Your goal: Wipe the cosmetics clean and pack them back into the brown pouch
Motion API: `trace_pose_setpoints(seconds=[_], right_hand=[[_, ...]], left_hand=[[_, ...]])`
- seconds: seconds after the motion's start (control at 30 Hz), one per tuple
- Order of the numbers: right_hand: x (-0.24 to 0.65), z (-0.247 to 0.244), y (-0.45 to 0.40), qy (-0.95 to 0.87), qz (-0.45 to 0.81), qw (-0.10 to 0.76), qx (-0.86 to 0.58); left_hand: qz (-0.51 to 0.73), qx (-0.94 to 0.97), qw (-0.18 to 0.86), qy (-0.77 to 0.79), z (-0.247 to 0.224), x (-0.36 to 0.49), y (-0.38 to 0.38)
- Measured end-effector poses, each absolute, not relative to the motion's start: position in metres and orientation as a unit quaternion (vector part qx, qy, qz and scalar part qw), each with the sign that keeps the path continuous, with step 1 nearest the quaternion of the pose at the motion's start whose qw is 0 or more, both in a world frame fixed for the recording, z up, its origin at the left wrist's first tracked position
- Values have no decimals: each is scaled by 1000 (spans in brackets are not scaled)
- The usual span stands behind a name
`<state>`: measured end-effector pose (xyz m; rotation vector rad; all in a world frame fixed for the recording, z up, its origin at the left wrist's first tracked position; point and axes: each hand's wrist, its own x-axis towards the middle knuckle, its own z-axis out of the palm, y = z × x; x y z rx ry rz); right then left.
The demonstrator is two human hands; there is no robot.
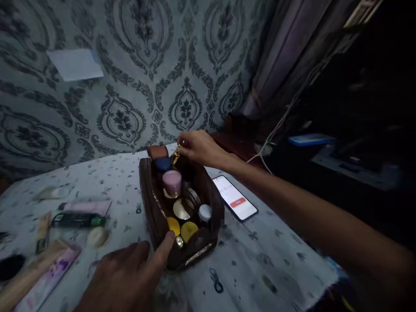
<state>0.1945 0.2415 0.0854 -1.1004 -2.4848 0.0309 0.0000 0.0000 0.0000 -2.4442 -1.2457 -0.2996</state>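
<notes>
Head view, the only one: a dark brown zip bag (pixel 147 197) stands open on the patterned cloth (pixel 247 264), its mouth facing up and its long side running away from the person. Inside, upright containers sit close together: a dark blue lid (pixel 163 164) toward the far end, a pink jar (pixel 172 183) in front of it, a gold-coloured disc (pixel 183 209) midway, a white lid (pixel 205 212) by the right wall, and a yellow lid (pixel 189 232) at the near end.

The right hand (pixel 201 147) reaches over the far end, thumb and fingertips drawn together on a small gold-coloured piece (pixel 176 157); whether this is a loose item or part of the bag, I cannot tell. The left hand (pixel 123 273) is at the near left corner, one digit stretched to the rim beside the yellow lids, the others curled and apart from it, apparently steadying the bag rather than gripping.

The step in hand looks like handling that gold-coloured piece at the far end. A next move would call for a steady left hand and a careful right, clear of the blue lid. A lit phone (pixel 238 201) lies just right of the bag; a green-capped tube (pixel 78 219) lies apart, left.
</notes>
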Motion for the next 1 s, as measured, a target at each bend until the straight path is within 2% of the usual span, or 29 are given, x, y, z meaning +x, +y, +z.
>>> trace_pose_setpoints(seconds=[0.3, 0.53, 0.8, 1.0], right_hand=[[184, 86, 238, -899, -40, 167, -403], [190, 82, 224, -899, -59, 200, -385], [209, 96, 182, -879, 52, 305, -362], [218, 99, 161, -917, 117, 241, -295]], left_hand=[[-138, -863, 180, -451, 1, 4, 2], [-189, -861, 178, -437, 4, 5, 6], [-175, -862, 164, -447, 4, 4, 3], [-172, -864, 169, -442, 4, 4, 4]])
